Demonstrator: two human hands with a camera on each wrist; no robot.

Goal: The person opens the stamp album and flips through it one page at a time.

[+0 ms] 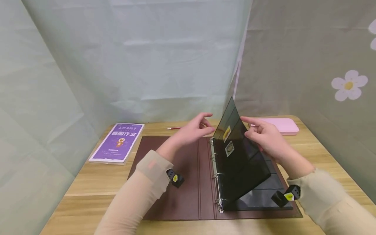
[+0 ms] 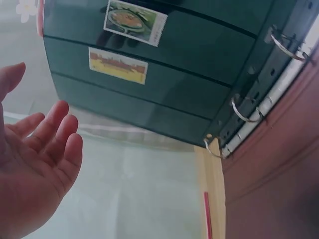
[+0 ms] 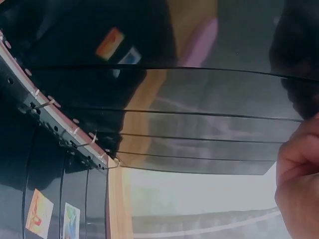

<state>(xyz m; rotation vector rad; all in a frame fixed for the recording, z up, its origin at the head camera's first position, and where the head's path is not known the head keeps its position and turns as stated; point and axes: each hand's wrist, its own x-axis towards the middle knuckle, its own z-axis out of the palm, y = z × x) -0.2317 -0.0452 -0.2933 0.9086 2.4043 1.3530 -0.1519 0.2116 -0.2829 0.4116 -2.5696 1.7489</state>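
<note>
A brown ring-binder stamp album (image 1: pixel 176 202) lies spread on the table, its metal rings (image 1: pixel 215 176) along the spine. One black album page (image 1: pixel 243 169) stands raised and slanted from the rings. My right hand (image 1: pixel 268 138) pinches that page's outer edge between thumb and index finger. On the page's left face sit two stamps, a yellow one (image 2: pixel 118 66) and a green one (image 2: pixel 134 22). My left hand (image 1: pixel 194 130) hovers left of the page, apart from it, fingers loosely bent and holding nothing. Beneath, more dark pages (image 3: pixel 50 179) carry colourful stamps (image 3: pixel 40 214).
At the left of the wooden table (image 1: pixel 79 195) lies a purple book (image 1: pixel 117 143). A red pencil (image 1: pixel 174 128) rests behind the album. Behind my right hand is a pink case (image 1: pixel 283 125). Pale curtains (image 1: pixel 176 58) hang around the table's back and sides.
</note>
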